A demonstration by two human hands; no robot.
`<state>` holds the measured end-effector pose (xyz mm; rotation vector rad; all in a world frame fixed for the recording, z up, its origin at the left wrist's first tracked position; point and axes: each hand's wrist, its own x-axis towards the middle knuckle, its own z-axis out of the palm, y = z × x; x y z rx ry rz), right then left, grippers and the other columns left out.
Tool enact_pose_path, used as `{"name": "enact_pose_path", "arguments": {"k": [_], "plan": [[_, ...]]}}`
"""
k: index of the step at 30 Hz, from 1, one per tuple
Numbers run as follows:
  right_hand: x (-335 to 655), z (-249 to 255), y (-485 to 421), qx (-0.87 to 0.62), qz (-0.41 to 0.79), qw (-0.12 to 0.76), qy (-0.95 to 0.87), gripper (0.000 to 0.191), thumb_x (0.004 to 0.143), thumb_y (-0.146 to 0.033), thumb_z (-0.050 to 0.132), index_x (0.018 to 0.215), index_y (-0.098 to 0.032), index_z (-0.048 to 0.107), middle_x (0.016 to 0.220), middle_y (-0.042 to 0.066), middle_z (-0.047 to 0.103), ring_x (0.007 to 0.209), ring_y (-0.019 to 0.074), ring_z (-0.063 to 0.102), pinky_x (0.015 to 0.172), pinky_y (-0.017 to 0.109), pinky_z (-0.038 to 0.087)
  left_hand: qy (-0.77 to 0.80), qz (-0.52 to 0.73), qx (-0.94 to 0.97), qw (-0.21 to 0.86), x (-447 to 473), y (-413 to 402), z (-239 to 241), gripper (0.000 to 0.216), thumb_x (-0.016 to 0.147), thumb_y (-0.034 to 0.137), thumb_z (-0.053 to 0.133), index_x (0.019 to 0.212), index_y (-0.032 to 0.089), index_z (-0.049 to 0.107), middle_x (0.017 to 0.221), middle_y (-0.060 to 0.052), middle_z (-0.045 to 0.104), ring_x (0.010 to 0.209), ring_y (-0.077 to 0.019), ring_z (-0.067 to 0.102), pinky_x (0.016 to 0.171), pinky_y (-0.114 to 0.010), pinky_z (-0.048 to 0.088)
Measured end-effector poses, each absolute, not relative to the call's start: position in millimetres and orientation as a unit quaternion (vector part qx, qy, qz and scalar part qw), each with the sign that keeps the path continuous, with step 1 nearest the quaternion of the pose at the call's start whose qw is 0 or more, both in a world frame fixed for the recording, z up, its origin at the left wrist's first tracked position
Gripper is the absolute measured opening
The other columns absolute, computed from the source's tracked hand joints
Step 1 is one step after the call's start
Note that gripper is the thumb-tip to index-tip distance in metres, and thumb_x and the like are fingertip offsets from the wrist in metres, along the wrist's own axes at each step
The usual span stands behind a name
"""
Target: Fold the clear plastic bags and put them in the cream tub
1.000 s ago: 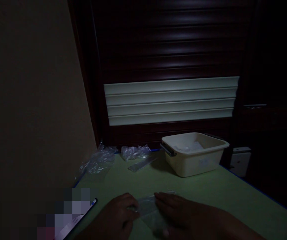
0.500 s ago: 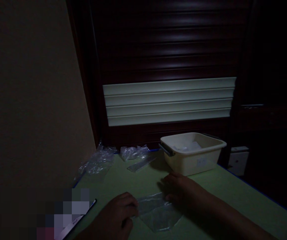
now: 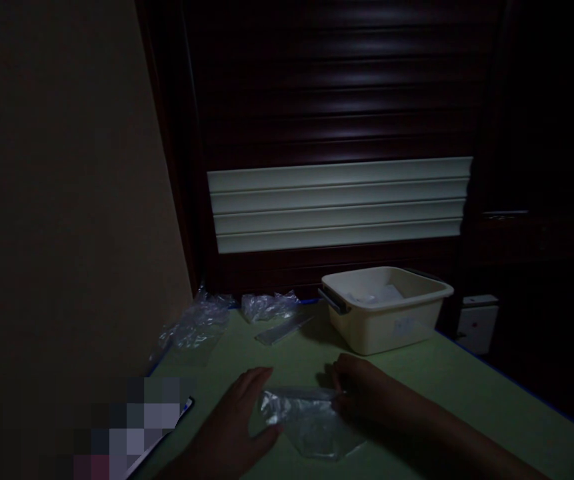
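A small clear plastic bag lies on the green table in dim light. My left hand rests at the bag's left edge with fingers stretched out and thumb under the corner. My right hand is at the bag's upper right corner, fingers curled in a pinch on the bag's top edge. The bag's mouth looks slightly lifted between the two hands.
A cream plastic tub with white items inside stands at the back right. Crumpled clear bags and a flat strip lie at the back left. A dark-edged flat object sits at the table's left edge. Wall and shutter behind.
My right hand went from lying on the bag to its upper right corner. My left hand opened out and slid forward along the left edge, and the bag's top edge lifted.
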<state>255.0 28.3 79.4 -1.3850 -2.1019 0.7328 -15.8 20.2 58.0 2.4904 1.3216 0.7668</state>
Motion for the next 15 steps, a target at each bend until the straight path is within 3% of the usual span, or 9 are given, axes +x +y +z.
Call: {"name": "enact_pose_path", "arguments": {"k": [4, 8, 15], "plan": [[250, 84, 26, -0.468, 0.323, 0.278, -0.774, 0.011, 0.072, -0.017, 0.058, 0.071, -0.019, 0.048, 0.069, -0.001, 0.054, 0.065, 0.0139, 0.049, 0.056, 0.023, 0.037, 0.463, 0.281, 0.82, 0.184, -15, 24, 59, 0.063, 0.07, 0.013, 0.064, 0.131, 0.02, 0.05, 0.123, -0.011, 0.06, 0.115, -0.0258, 0.055, 0.101, -0.042, 0.041], [249, 92, 21, -0.438, 0.378, 0.307, -0.756, 0.013, 0.074, -0.021, 0.058, 0.072, -0.02, 0.045, 0.068, 0.0, 0.053, 0.064, 0.0136, 0.048, 0.054, 0.023, 0.036, 0.486, 0.29, 0.789, 0.238, -12, 25, 66, 0.042, 0.07, 0.016, 0.064, 0.112, 0.02, 0.064, 0.109, -0.006, 0.068, 0.104, -0.0244, 0.061, 0.093, -0.035, 0.045], [254, 88, 22, -0.417, 0.411, 0.28, -0.761, 0.021, 0.069, -0.016, 0.063, 0.09, -0.015, 0.058, 0.082, 0.002, 0.062, 0.069, 0.0146, 0.055, 0.059, 0.023, 0.041, 0.465, 0.308, 0.783, 0.276, -12, 26, 72, 0.024, 0.078, 0.023, 0.057, 0.098, 0.014, 0.067, 0.094, -0.006, 0.07, 0.089, -0.0231, 0.063, 0.081, -0.032, 0.047]]}}
